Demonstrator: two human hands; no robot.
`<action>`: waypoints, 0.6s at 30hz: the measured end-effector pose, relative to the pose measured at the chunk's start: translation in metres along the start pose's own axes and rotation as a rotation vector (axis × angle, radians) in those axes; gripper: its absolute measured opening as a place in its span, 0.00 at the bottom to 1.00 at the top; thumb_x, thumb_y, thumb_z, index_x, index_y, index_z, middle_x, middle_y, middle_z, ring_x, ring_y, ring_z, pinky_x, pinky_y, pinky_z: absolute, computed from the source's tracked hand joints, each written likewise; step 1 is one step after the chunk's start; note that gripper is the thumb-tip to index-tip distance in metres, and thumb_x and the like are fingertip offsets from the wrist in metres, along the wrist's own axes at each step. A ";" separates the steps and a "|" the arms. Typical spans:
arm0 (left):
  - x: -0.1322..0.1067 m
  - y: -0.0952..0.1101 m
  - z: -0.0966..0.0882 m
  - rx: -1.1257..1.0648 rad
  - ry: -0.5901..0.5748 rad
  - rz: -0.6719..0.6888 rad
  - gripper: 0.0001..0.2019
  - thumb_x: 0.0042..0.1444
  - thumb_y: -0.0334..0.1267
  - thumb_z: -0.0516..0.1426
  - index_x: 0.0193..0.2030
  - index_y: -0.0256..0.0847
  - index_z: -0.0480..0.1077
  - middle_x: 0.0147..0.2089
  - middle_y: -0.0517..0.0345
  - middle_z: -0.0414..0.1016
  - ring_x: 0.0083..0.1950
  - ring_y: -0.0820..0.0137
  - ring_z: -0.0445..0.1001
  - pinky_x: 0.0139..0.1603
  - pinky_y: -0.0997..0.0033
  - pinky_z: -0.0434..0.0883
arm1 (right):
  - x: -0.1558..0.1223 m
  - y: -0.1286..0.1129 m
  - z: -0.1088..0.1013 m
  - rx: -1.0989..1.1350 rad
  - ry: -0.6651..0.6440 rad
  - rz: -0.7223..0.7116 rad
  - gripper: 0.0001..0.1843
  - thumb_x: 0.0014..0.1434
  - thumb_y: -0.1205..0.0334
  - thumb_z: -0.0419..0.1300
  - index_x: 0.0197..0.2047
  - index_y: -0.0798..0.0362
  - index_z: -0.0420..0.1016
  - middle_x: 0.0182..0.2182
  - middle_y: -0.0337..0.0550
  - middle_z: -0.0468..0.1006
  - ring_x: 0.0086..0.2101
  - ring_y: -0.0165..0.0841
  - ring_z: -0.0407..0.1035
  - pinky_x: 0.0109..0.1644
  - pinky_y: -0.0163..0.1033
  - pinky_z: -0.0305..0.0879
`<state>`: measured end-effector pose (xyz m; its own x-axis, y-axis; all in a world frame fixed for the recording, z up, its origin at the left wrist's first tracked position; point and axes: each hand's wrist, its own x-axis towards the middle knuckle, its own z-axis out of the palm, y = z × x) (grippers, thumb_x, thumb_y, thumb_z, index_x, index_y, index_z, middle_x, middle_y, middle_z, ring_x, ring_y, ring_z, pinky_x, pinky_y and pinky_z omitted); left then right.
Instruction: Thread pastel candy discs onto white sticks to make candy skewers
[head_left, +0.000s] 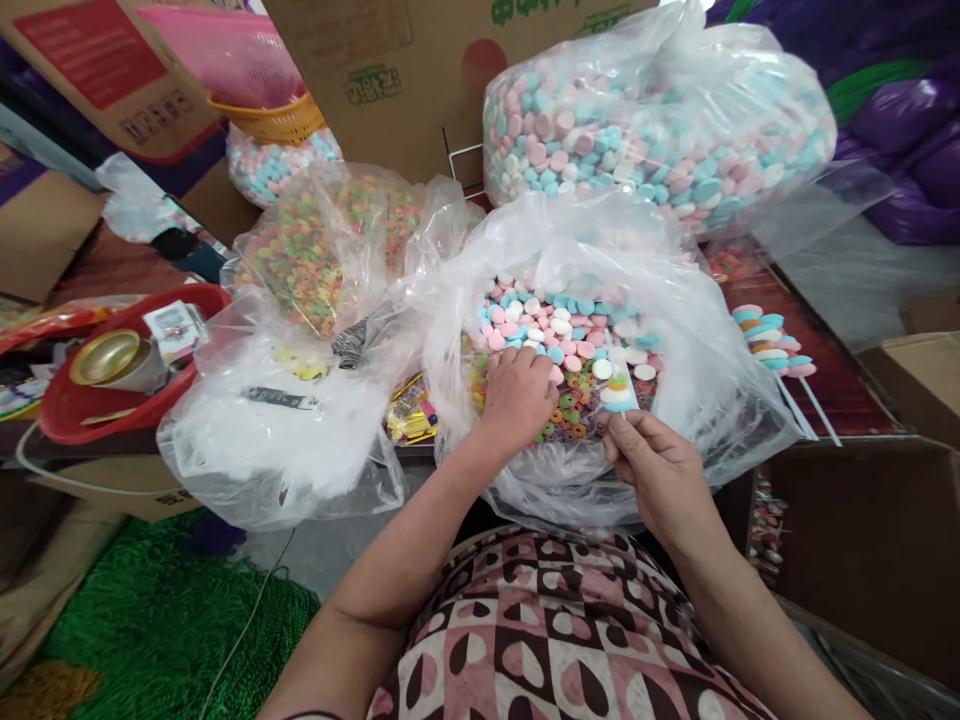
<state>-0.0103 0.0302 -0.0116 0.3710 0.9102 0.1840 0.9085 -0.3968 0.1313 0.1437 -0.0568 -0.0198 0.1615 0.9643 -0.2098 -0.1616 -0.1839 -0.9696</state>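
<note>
My right hand (pixel 656 465) pinches a marshmallow skewer (pixel 616 396) over the front of an open clear plastic bag (pixel 517 225). White, blue and orange pieces show on it; the fingers cover its lower end. Inside the bag lie pink, blue and white marshmallows (pixel 562 325) and, nearer me, colourful ring candies (pixel 574 405). My left hand (pixel 521 395) rests on the candies to the left, fingers bent and a little apart, tips partly hidden among the marshmallows. Nothing shows in its grasp.
Finished-looking marshmallow skewers (pixel 772 345) lie at the table's right. Behind stands a large full marshmallow bag (pixel 660 130). A bag of ring candies (pixel 330 250), a white plastic bag (pixel 285 420) and a red basin (pixel 135 365) sit left. An open carton (pixel 862 540) stands lower right.
</note>
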 end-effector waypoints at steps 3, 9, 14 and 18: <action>-0.001 -0.001 0.001 -0.004 -0.003 0.025 0.06 0.63 0.34 0.56 0.43 0.41 0.73 0.47 0.48 0.76 0.52 0.56 0.69 0.53 0.53 0.64 | 0.015 0.003 0.000 -0.060 0.007 -0.021 0.20 0.57 0.45 0.67 0.27 0.51 0.70 0.21 0.33 0.66 0.19 0.25 0.48 0.22 0.35 0.42; 0.009 0.000 -0.001 -0.002 -0.039 0.025 0.10 0.65 0.39 0.56 0.45 0.38 0.75 0.49 0.46 0.76 0.54 0.53 0.70 0.56 0.50 0.63 | 0.027 0.007 0.002 -0.143 0.032 -0.082 0.20 0.57 0.43 0.66 0.27 0.51 0.71 0.21 0.35 0.68 0.19 0.25 0.50 0.22 0.35 0.46; 0.012 0.002 0.000 -0.070 -0.039 -0.003 0.05 0.60 0.34 0.58 0.41 0.39 0.75 0.49 0.46 0.75 0.53 0.53 0.70 0.54 0.52 0.65 | 0.030 0.007 0.001 -0.186 0.059 -0.096 0.19 0.58 0.46 0.65 0.27 0.52 0.72 0.21 0.35 0.67 0.21 0.27 0.54 0.25 0.35 0.49; -0.001 0.003 -0.009 -0.348 0.015 -0.044 0.03 0.56 0.32 0.59 0.37 0.40 0.72 0.43 0.50 0.77 0.50 0.57 0.73 0.53 0.56 0.67 | 0.038 0.001 0.005 -0.218 0.046 -0.143 0.15 0.55 0.48 0.67 0.34 0.53 0.79 0.27 0.37 0.73 0.28 0.30 0.61 0.31 0.35 0.56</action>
<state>-0.0098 0.0276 -0.0027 0.3275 0.9266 0.1848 0.8028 -0.3760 0.4628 0.1444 -0.0194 -0.0276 0.2126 0.9746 -0.0698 0.0787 -0.0883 -0.9930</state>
